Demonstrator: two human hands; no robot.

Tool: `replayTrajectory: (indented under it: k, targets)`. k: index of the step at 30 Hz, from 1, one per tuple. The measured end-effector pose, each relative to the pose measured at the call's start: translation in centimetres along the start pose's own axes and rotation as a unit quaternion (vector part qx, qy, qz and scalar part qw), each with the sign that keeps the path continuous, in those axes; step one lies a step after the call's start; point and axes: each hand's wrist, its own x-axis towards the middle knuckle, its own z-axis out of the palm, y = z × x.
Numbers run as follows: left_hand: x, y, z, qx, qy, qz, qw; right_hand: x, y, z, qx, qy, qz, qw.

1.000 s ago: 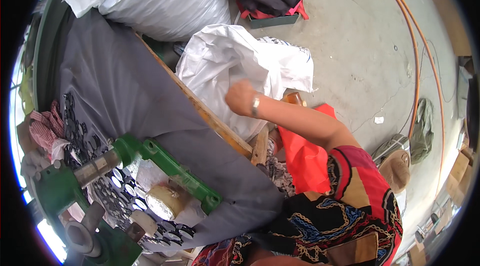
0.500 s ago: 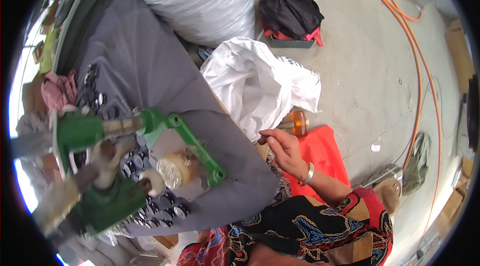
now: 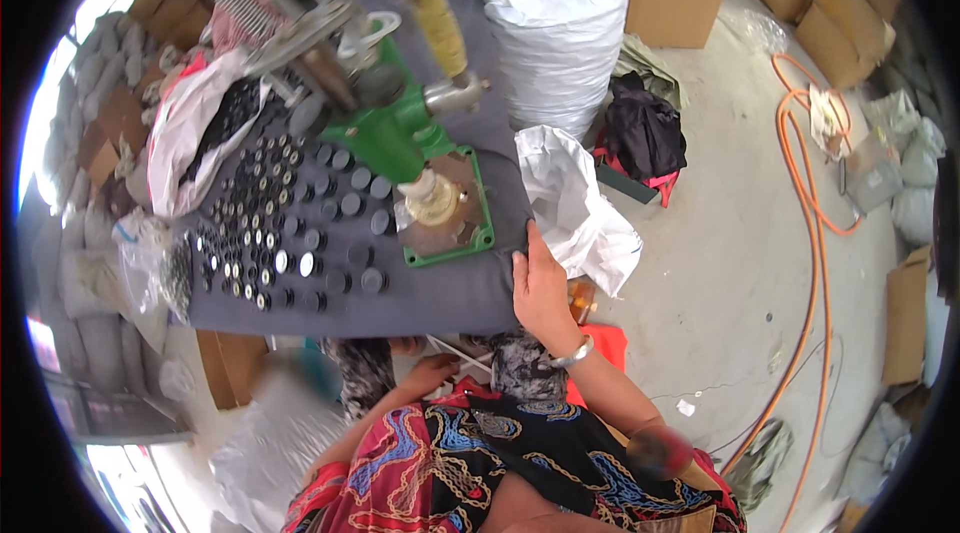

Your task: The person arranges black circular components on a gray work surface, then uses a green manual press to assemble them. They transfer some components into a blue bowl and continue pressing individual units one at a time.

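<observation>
A grey cloth point(image 3: 510, 278) covers the desk point(image 3: 430, 311). On it, a green press point(image 3: 397, 136) stands toward the right; left of its base spread many round dark pieces point(image 3: 294, 226). A white bag point(image 3: 183, 138) lies open along the left side.

1) Green metal press point(image 3: 395, 136) stands on grey cloth-covered table point(image 3: 455, 305)
2) Small round black pieces point(image 3: 351, 204) lie left of the press
3) Crumpled white woven sack point(image 3: 572, 205) sits right of the table
</observation>
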Motion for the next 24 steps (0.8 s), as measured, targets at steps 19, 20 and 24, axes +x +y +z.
replayTrajectory:
  k: [19,20,24]
  targets:
    - [-7.8,17.1,-6.9,0.303,0.515,0.337,0.728,-0.7,-0.4,0.0,-0.109,-0.007,-0.01,0.994]
    - [-7.3,16.7,-7.0,0.32,0.51,0.33,0.727,-0.6,-0.1,0.3,-0.107,0.006,-0.02,0.994]
    - [-5.4,16.0,-6.7,0.353,0.514,0.322,0.712,-0.4,0.0,0.7,-0.106,0.028,-0.024,0.994]
